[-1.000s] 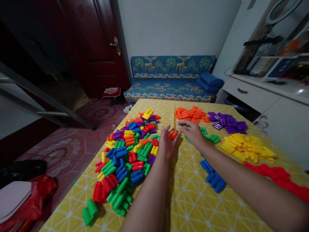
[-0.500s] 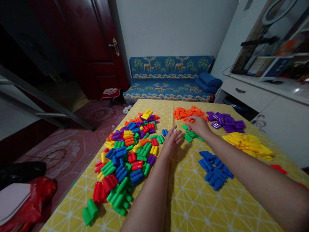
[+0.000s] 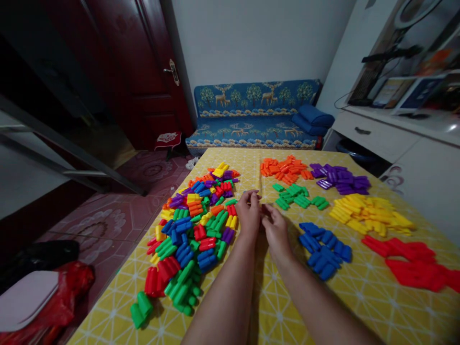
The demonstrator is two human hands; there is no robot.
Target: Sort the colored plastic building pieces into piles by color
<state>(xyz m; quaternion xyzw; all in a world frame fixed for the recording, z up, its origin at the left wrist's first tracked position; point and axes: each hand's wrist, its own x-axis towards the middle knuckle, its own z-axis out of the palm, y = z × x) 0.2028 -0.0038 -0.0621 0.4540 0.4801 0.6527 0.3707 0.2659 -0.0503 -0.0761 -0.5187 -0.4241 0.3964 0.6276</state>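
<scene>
My left hand (image 3: pixel 249 211) and my right hand (image 3: pixel 276 227) meet over the middle of the table, fingers curled and fingertips close together. Whatever lies between the fingers is hidden. Left of them spreads a mixed heap of plastic toy blocks (image 3: pixel 183 223) in several colours. Beyond my right hand lie green blocks (image 3: pixel 294 194), with orange blocks (image 3: pixel 285 167) behind them. Blue blocks (image 3: pixel 325 254) are close on the right side of my right hand.
Farther right are separate piles of purple blocks (image 3: pixel 343 179), yellow blocks (image 3: pixel 370 213) and red blocks (image 3: pixel 413 263). A yellow patterned cloth (image 3: pixel 280 311) covers the table. A blue sofa (image 3: pixel 251 129) stands past the far edge, a white cabinet (image 3: pixel 406 143) to the right.
My right hand has come back from the green blocks to meet my left hand. The small blue piece beside my left hand is no longer visible. More red blocks show at right.
</scene>
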